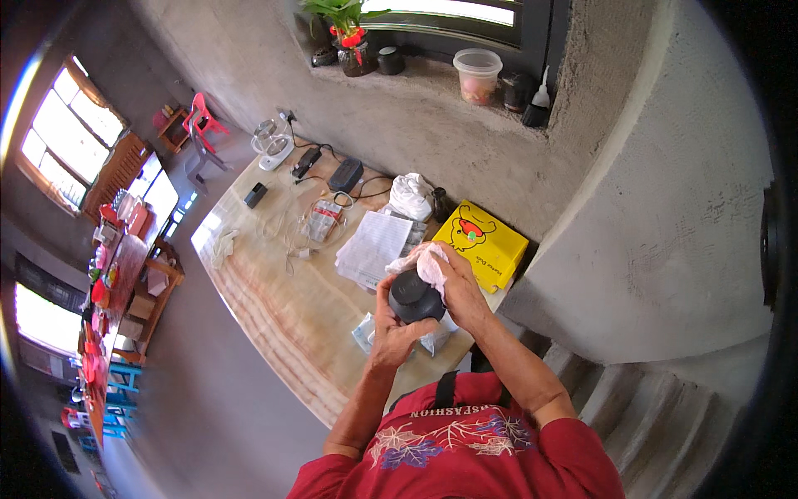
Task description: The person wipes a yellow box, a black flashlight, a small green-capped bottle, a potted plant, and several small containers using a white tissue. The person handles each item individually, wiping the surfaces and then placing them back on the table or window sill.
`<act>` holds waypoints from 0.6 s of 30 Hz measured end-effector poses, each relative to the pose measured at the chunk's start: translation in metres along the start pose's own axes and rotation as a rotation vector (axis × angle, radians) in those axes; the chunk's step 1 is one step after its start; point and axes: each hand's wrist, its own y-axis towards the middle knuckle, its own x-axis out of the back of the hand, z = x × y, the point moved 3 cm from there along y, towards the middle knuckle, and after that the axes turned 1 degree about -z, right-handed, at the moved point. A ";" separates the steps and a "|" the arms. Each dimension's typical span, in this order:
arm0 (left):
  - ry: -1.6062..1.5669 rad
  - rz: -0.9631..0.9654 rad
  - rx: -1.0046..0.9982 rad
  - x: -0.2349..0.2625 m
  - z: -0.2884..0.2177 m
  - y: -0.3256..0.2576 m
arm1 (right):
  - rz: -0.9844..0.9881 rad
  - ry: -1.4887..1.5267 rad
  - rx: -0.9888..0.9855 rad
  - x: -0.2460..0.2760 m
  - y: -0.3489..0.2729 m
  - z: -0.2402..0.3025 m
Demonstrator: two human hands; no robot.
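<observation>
A dark grey or black rounded jar (414, 298) with a lid-like top is held up in front of me, above the near end of the table. My left hand (389, 329) is closed round its left and lower side. A pale pink cloth (430, 264) is bunched in my right hand (464, 291), which presses it against the jar's upper right edge. Just past my hands lie printed paper sheets (374, 247), and to the right of them a yellow box (482, 241) with a cartoon duck on it. Clear plastic packets (364, 331) lie partly hidden under my hands.
The marble-patterned table (283, 308) stands against a rough grey wall. On it are a white cloth bundle (411, 197), a black speaker-like box (346, 175), cables and a white power strip (277, 154). A window ledge holds a plastic tub (477, 76) and a potted plant (356, 56). Steps (648, 416) lie right.
</observation>
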 end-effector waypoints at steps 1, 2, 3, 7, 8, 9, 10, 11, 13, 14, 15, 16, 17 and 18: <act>-0.037 -0.018 -0.004 -0.001 0.000 0.001 | -0.015 0.060 -0.032 0.001 0.003 -0.002; -0.075 -0.035 -0.007 -0.001 0.000 0.001 | -0.007 -0.008 0.015 0.006 0.001 -0.012; -0.112 -0.054 -0.013 -0.002 0.000 0.002 | -0.016 -0.135 0.094 0.006 -0.005 -0.018; -0.144 -0.073 -0.087 0.006 -0.003 0.011 | -0.030 -0.498 0.342 0.002 -0.030 -0.032; -0.116 -0.064 -0.074 0.006 -0.003 0.010 | -0.037 -0.392 0.249 0.003 -0.037 -0.040; -0.089 -0.053 -0.061 0.006 -0.002 0.009 | -0.041 -0.223 0.173 0.001 -0.039 -0.041; -0.062 -0.043 -0.048 0.005 -0.003 0.009 | -0.057 -0.051 0.101 -0.001 -0.042 -0.043; -0.071 -0.051 0.003 0.002 -0.005 0.008 | -0.057 -0.071 0.106 -0.001 -0.042 -0.038; -0.092 -0.075 0.103 -0.008 -0.015 0.003 | -0.054 -0.111 0.113 0.003 -0.043 -0.030; 0.102 -0.006 0.021 0.006 -0.005 0.008 | -0.056 -0.223 0.188 0.005 -0.045 -0.028; 0.314 0.063 -0.045 0.002 -0.011 0.010 | -0.061 -0.336 0.262 0.009 -0.049 -0.029; 0.526 0.133 -0.112 -0.003 -0.019 0.013 | -0.066 -0.449 0.336 0.010 -0.052 -0.029; 0.132 0.102 0.063 -0.009 -0.020 0.009 | -0.074 -0.486 0.366 0.010 -0.056 -0.026; -0.266 0.006 0.212 -0.017 -0.025 0.003 | -0.079 -0.520 0.395 0.007 -0.061 -0.022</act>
